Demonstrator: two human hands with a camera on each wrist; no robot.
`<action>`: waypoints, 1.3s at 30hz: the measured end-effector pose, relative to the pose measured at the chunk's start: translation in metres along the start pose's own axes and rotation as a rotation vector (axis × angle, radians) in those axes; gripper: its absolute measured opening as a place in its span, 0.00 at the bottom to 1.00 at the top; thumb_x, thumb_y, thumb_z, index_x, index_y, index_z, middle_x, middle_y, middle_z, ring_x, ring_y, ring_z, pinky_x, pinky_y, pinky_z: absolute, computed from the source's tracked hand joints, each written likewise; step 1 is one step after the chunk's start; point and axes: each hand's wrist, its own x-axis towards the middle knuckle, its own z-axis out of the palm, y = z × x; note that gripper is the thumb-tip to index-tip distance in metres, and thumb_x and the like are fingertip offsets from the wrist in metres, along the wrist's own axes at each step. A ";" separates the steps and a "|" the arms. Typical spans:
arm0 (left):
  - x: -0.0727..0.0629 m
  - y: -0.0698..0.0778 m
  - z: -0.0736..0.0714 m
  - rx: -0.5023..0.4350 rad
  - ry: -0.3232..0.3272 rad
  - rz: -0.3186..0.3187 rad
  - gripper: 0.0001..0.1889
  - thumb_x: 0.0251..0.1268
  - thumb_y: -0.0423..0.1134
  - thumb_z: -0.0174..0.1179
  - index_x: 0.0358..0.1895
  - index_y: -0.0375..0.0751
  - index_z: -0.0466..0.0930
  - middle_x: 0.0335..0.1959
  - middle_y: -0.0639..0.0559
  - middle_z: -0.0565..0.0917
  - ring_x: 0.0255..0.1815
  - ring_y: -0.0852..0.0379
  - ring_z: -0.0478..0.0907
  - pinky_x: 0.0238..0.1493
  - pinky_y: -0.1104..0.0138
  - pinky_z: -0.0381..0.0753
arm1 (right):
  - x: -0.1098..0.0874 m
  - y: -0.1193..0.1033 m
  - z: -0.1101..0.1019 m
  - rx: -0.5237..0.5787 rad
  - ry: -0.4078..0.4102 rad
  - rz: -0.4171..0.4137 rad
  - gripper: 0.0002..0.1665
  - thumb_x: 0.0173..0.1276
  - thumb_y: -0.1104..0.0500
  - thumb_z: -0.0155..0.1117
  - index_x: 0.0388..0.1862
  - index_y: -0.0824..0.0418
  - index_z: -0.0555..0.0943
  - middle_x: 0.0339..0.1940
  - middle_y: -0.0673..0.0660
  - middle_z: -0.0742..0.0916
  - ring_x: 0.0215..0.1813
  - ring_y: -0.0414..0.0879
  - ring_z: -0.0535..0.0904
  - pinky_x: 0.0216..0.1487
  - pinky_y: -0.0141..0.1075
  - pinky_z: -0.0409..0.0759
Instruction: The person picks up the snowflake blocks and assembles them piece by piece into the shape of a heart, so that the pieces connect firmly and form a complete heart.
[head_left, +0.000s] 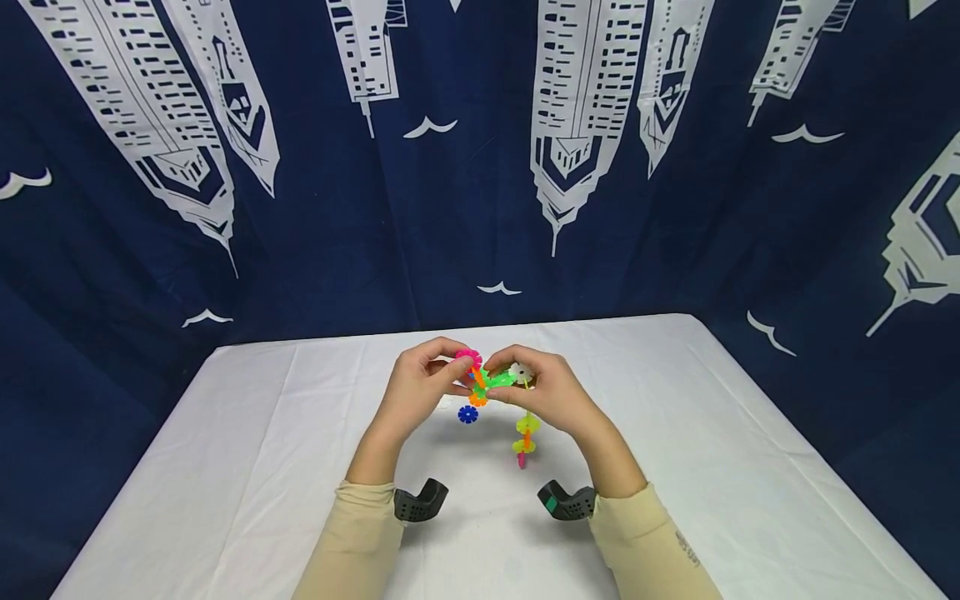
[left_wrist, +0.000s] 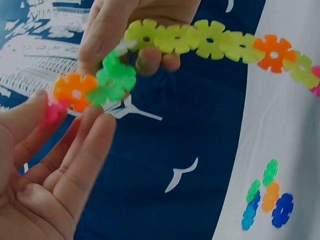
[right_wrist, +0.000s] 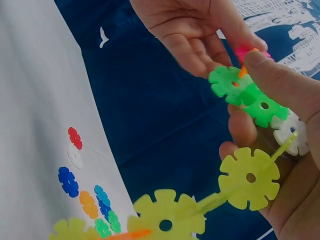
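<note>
Both hands hold one chain of flower-shaped plastic interlocking discs above the table. My left hand (head_left: 415,390) pinches the pink disc (left_wrist: 53,114) at one end, between thumb and finger. An orange disc (left_wrist: 75,91) joins it to two green discs (right_wrist: 265,106), followed by a white disc (right_wrist: 290,132). My right hand (head_left: 553,393) grips the chain around the green and white discs, its thumb and fingers partly covering them. Beyond it, several yellow discs (left_wrist: 209,40) hang down toward me, with an orange disc (left_wrist: 274,53) among them and a pink disc (head_left: 522,460) at the lower end.
Loose discs lie on the white tablecloth (head_left: 300,467) beneath the hands: a dark blue disc (right_wrist: 68,182), an orange disc (right_wrist: 88,204), a red disc (right_wrist: 75,138), a white disc (right_wrist: 74,156) and several green and blue ones. A dark blue patterned curtain (head_left: 420,217) stands behind the table.
</note>
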 end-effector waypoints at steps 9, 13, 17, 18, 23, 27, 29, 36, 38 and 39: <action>0.006 -0.040 -0.022 0.349 0.145 -0.106 0.12 0.69 0.40 0.64 0.53 0.46 0.84 0.51 0.48 0.87 0.48 0.48 0.84 0.47 0.60 0.85 | -0.002 0.002 -0.007 -0.020 0.061 0.051 0.17 0.62 0.57 0.74 0.50 0.52 0.84 0.47 0.51 0.89 0.53 0.46 0.83 0.55 0.43 0.83; 0.008 -0.069 -0.023 0.434 0.171 -0.219 0.18 0.65 0.38 0.66 0.57 0.42 0.82 0.56 0.43 0.85 0.55 0.45 0.81 0.51 0.55 0.84 | -0.003 0.002 -0.010 -0.021 0.082 0.062 0.17 0.64 0.59 0.72 0.52 0.51 0.83 0.47 0.51 0.89 0.50 0.48 0.83 0.51 0.40 0.84; 0.008 -0.090 -0.022 0.510 0.173 -0.262 0.22 0.61 0.35 0.68 0.59 0.36 0.81 0.57 0.37 0.83 0.57 0.40 0.79 0.57 0.50 0.80 | -0.003 0.001 -0.012 -0.020 0.117 0.076 0.20 0.64 0.59 0.72 0.55 0.53 0.81 0.45 0.53 0.88 0.46 0.49 0.82 0.46 0.37 0.85; 0.007 -0.094 -0.022 0.533 0.172 -0.264 0.22 0.60 0.34 0.68 0.59 0.35 0.81 0.56 0.35 0.82 0.57 0.40 0.79 0.58 0.49 0.79 | -0.003 0.001 -0.013 -0.024 0.126 0.078 0.21 0.64 0.59 0.73 0.56 0.53 0.81 0.45 0.53 0.87 0.46 0.49 0.82 0.45 0.36 0.85; 0.003 -0.110 -0.022 0.623 0.180 -0.312 0.22 0.56 0.32 0.70 0.57 0.34 0.83 0.57 0.33 0.79 0.59 0.37 0.75 0.59 0.43 0.72 | -0.002 0.001 -0.014 -0.039 0.155 0.084 0.23 0.63 0.58 0.74 0.57 0.54 0.81 0.43 0.53 0.87 0.47 0.48 0.81 0.46 0.36 0.84; 0.001 -0.119 -0.021 0.674 0.206 -0.306 0.22 0.57 0.35 0.71 0.56 0.39 0.84 0.56 0.35 0.78 0.59 0.37 0.73 0.54 0.46 0.70 | -0.001 0.001 -0.014 -0.043 0.162 0.070 0.23 0.63 0.58 0.74 0.57 0.55 0.82 0.43 0.53 0.87 0.49 0.48 0.81 0.48 0.37 0.83; 0.002 -0.123 -0.021 0.707 0.222 -0.289 0.21 0.58 0.38 0.71 0.56 0.42 0.85 0.55 0.37 0.79 0.57 0.39 0.74 0.52 0.49 0.70 | -0.001 0.001 -0.014 -0.044 0.168 0.066 0.23 0.63 0.58 0.74 0.57 0.55 0.82 0.43 0.53 0.87 0.49 0.48 0.81 0.49 0.38 0.83; 0.002 -0.128 -0.017 0.745 0.269 -0.270 0.14 0.57 0.40 0.73 0.47 0.43 0.88 0.48 0.41 0.80 0.50 0.42 0.76 0.46 0.54 0.69 | -0.002 0.003 -0.016 -0.051 0.184 0.061 0.21 0.62 0.58 0.74 0.55 0.55 0.83 0.42 0.53 0.88 0.50 0.48 0.81 0.49 0.40 0.81; 0.002 -0.129 -0.017 0.732 0.279 -0.277 0.14 0.56 0.40 0.73 0.45 0.43 0.86 0.44 0.44 0.82 0.48 0.44 0.77 0.45 0.55 0.69 | -0.003 0.003 -0.016 -0.047 0.179 0.057 0.21 0.63 0.58 0.74 0.55 0.55 0.83 0.42 0.53 0.88 0.49 0.48 0.81 0.49 0.40 0.82; 0.002 -0.128 -0.017 0.715 0.281 -0.280 0.13 0.56 0.39 0.74 0.44 0.42 0.85 0.42 0.45 0.83 0.46 0.45 0.77 0.44 0.56 0.68 | -0.003 0.003 -0.016 -0.045 0.177 0.054 0.21 0.63 0.58 0.74 0.55 0.55 0.83 0.42 0.53 0.88 0.49 0.48 0.81 0.49 0.40 0.82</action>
